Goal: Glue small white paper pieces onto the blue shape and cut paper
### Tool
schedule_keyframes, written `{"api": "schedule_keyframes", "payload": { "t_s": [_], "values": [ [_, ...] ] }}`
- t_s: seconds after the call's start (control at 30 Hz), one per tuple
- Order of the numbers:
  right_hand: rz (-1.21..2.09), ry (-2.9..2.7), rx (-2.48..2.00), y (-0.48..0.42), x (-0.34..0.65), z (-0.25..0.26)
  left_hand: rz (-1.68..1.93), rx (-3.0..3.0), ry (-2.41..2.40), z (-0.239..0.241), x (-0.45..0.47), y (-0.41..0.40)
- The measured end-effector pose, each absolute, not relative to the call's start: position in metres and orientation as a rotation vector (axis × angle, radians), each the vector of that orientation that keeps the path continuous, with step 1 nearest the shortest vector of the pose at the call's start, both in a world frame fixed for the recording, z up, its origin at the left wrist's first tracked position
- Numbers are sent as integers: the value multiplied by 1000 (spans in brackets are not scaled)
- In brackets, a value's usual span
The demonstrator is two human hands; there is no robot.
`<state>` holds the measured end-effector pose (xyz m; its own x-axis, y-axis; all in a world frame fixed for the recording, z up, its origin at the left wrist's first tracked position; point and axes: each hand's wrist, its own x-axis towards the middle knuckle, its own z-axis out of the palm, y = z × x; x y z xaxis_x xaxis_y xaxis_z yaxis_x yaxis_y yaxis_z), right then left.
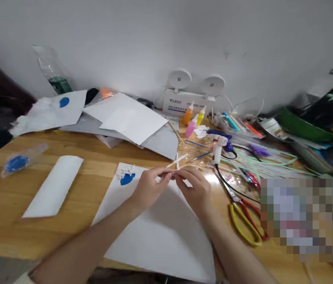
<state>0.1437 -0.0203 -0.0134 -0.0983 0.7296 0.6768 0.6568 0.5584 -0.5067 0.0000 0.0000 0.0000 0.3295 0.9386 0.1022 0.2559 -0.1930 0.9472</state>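
My left hand (151, 183) and my right hand (193, 187) meet fingertip to fingertip over a large white sheet (157, 236). Both are closed in a pinch, and what sits between the fingertips is too small and hidden to name. Thin white strips (177, 159) cross just beyond the fingers. Left of my left hand, a blue patch (127, 179) with small white crumbly bits (125, 172) lies on the sheet's upper corner. To the right of my right hand are scissors (244, 217) with one yellow and one red handle.
A white glue gun (218, 150) with a lit red light stands upright, its black cord trailing right. Small paint bottles (191, 126) stand behind. A curved white card (54, 187) and a bag of blue material (17, 162) lie left. Papers (133, 116) lie at the back.
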Motion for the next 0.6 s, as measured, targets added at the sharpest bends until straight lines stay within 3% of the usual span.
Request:
{"api": "schedule_keyframes", "payload": {
  "t_s": [0.6],
  "values": [
    [309,-1745,-1221,-21,139,-12,998,1821,1177,0,-1,1]
  ]
}}
